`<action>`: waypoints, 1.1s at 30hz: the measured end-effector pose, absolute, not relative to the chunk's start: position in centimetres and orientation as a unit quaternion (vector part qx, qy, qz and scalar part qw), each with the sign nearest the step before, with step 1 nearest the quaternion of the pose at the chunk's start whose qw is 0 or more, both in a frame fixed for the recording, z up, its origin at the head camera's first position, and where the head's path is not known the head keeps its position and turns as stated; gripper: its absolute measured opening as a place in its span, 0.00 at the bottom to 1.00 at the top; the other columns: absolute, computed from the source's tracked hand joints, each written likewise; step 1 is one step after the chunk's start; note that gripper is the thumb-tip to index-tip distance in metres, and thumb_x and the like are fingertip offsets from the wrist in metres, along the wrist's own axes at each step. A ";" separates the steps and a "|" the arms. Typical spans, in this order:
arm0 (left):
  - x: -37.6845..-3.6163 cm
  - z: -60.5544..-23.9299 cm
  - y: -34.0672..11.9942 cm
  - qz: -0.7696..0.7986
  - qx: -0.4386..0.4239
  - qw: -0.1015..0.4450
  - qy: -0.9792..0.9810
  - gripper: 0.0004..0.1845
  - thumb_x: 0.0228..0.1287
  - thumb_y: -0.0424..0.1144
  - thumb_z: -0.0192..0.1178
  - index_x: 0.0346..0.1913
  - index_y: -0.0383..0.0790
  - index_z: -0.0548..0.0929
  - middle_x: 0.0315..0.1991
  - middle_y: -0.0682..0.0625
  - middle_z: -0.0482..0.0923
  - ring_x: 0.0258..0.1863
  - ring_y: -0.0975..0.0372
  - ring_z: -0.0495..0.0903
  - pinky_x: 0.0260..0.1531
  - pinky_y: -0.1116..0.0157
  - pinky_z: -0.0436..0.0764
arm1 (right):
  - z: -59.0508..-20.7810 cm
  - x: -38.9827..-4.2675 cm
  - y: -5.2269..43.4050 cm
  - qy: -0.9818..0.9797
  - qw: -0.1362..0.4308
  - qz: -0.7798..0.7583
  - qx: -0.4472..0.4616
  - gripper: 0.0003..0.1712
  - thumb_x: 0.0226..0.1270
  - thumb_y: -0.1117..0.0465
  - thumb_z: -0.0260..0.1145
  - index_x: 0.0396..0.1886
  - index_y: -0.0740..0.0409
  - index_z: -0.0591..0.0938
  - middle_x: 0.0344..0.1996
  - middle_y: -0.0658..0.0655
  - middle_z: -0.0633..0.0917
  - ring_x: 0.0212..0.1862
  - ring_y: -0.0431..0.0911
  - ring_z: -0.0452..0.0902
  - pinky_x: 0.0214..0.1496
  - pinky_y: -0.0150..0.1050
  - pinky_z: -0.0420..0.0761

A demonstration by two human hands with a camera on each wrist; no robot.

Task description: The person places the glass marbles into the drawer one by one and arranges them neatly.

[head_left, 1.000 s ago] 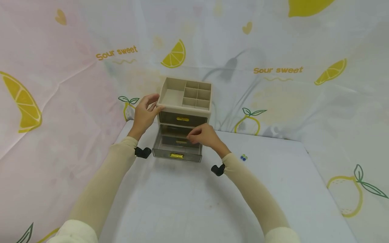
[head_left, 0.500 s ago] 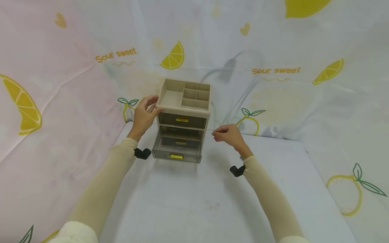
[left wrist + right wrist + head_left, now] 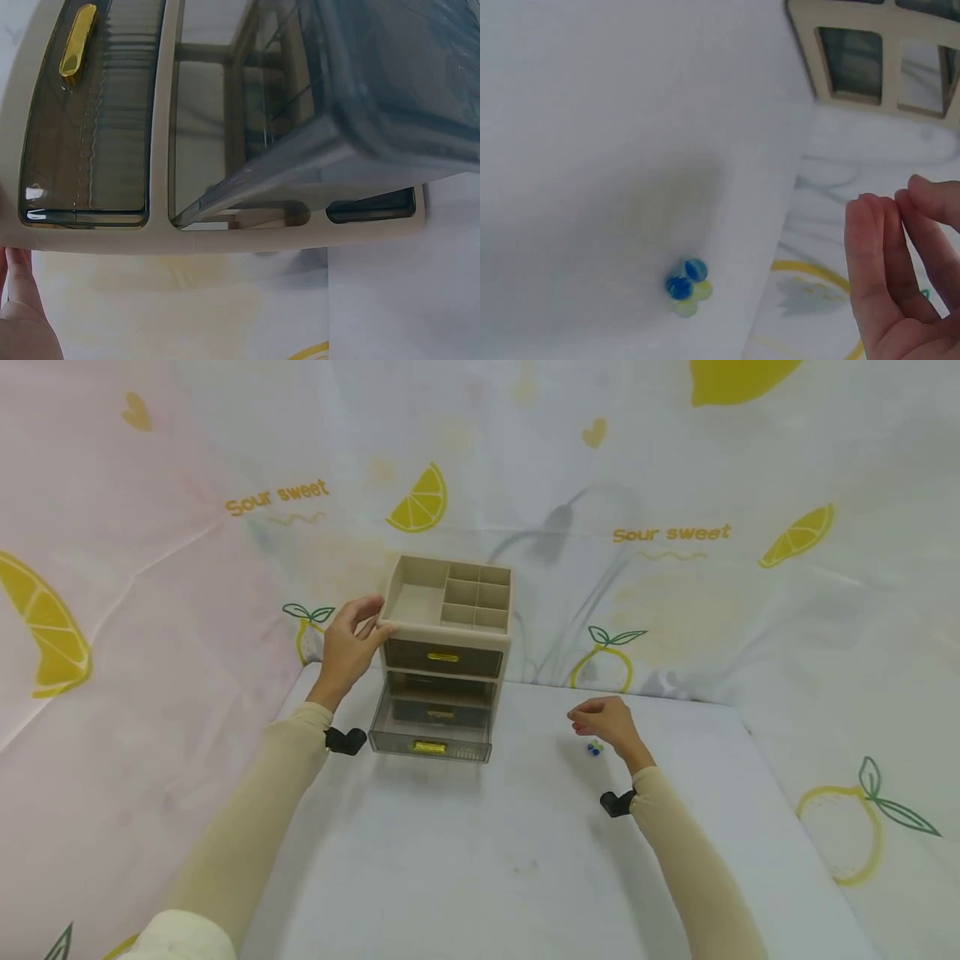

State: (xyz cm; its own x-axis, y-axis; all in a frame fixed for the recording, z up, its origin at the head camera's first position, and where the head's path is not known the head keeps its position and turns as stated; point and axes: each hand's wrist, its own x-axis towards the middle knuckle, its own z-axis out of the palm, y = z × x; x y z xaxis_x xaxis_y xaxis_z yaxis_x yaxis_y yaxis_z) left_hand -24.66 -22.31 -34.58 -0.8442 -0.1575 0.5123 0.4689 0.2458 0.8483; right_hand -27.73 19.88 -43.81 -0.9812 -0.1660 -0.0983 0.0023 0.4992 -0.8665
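Note:
A beige desktop drawer organizer (image 3: pixel 447 631) stands at the back of the table. Its top drawer (image 3: pixel 442 657) is closed, while a clear grey drawer (image 3: pixel 431 746) below is pulled out, with nothing seen inside. My left hand (image 3: pixel 348 647) holds the organizer's upper left corner, thumb at the front edge and fingers along the side. To the right, my right hand (image 3: pixel 606 721) hovers over the table with loosely bent fingers, thumb near the index fingertip, nothing between them. Just below it lies a small cluster of blue and yellow-green beads (image 3: pixel 686 286).
The organizer's top has one large compartment and several small ones. A white surface (image 3: pixel 450 852) covers the table, and a lemon-print cloth (image 3: pixel 675 460) hangs behind and at the sides. Black wrist mounts (image 3: pixel 617 803) sit at both wrists.
My right hand has moved away from the pulled-out drawer, rightward and down to above the beads. My left hand stays on the organizer's corner.

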 end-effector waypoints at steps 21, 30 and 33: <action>-27.0 -37.0 -23.4 -0.606 -0.089 0.259 -0.747 0.28 0.57 0.28 0.69 0.62 0.28 0.74 0.60 0.38 0.73 0.63 0.53 0.71 0.65 0.66 0.72 | -47.1 -27.1 24.1 0.940 0.038 -0.338 0.023 0.13 0.61 0.62 0.70 0.40 0.68 0.86 0.35 0.62 0.87 0.33 0.49 0.82 0.35 0.38 0.83; -25.0 -34.8 -22.5 -0.611 -0.091 0.251 -0.745 0.27 0.59 0.24 0.66 0.61 0.22 0.72 0.59 0.33 0.71 0.63 0.49 0.71 0.66 0.60 0.71 | -47.2 -26.8 24.2 0.943 0.060 -0.325 0.024 0.11 0.59 0.63 0.71 0.38 0.68 0.86 0.32 0.60 0.87 0.32 0.48 0.80 0.34 0.39 0.82; -24.7 -34.6 -22.3 -0.615 -0.093 0.250 -0.742 0.26 0.59 0.24 0.66 0.61 0.21 0.72 0.60 0.32 0.71 0.63 0.48 0.70 0.66 0.59 0.71 | -47.3 -26.7 24.2 0.943 0.061 -0.325 0.024 0.11 0.58 0.64 0.71 0.37 0.69 0.86 0.31 0.60 0.87 0.31 0.47 0.79 0.32 0.38 0.81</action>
State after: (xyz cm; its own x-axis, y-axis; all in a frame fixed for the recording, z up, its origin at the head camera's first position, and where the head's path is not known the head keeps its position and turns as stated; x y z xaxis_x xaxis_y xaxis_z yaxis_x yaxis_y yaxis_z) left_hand -24.73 -22.34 -34.56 -0.8575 -0.1706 0.4853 0.4454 0.2257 0.8664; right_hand -26.68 24.18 -47.34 -0.9915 0.0055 -0.1302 0.0846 0.7871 -0.6111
